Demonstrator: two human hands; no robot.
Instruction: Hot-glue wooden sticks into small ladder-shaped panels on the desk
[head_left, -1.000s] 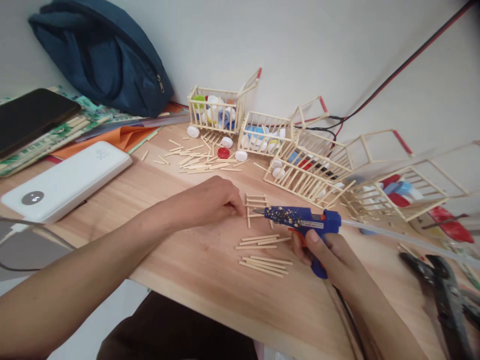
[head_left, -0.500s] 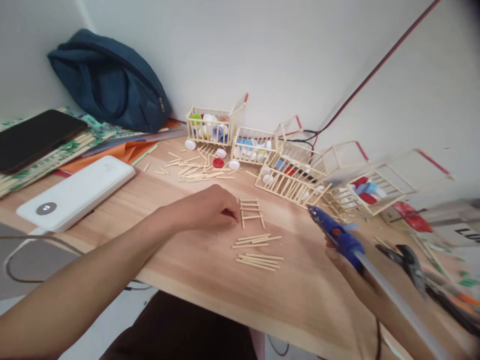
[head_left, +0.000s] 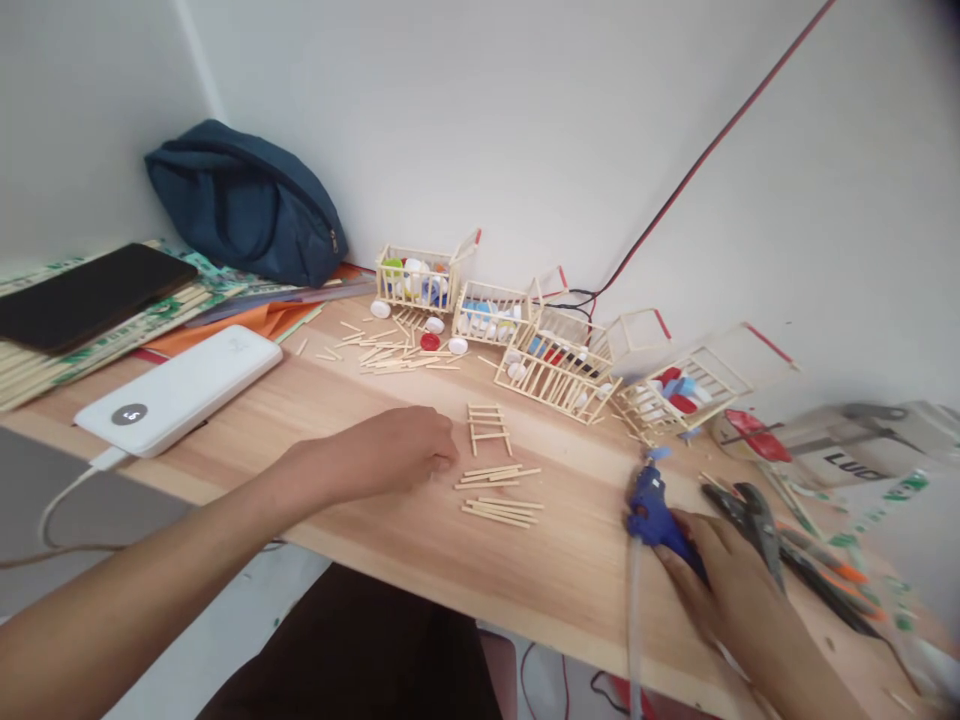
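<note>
My right hand [head_left: 739, 585] is round the handle of a blue hot glue gun [head_left: 651, 510]. The gun is low over the right part of the table, with a clear glue stick running out of its rear toward me. Curled fingers on my left hand [head_left: 405, 448] rest just left of a small ladder-like frame of sticks [head_left: 489, 432]; whatever they may pinch is hidden. Two small groups of cut sticks, a nearer one [head_left: 501, 512] and a farther one [head_left: 495, 477], lie below the frame.
Several little stick carts [head_left: 416, 280] filled with bottle caps line the wall. Loose stick pieces [head_left: 397, 350] are scattered before them. At left are a white power bank [head_left: 180, 390], a phone [head_left: 97, 295] and a blue bag [head_left: 247, 205]; pliers [head_left: 757, 520] lie at right.
My right hand has brought the glue gun down and turned it, its nozzle now pointing away from me. My left hand has drawn slightly away from the stick frame. The view has shifted.
</note>
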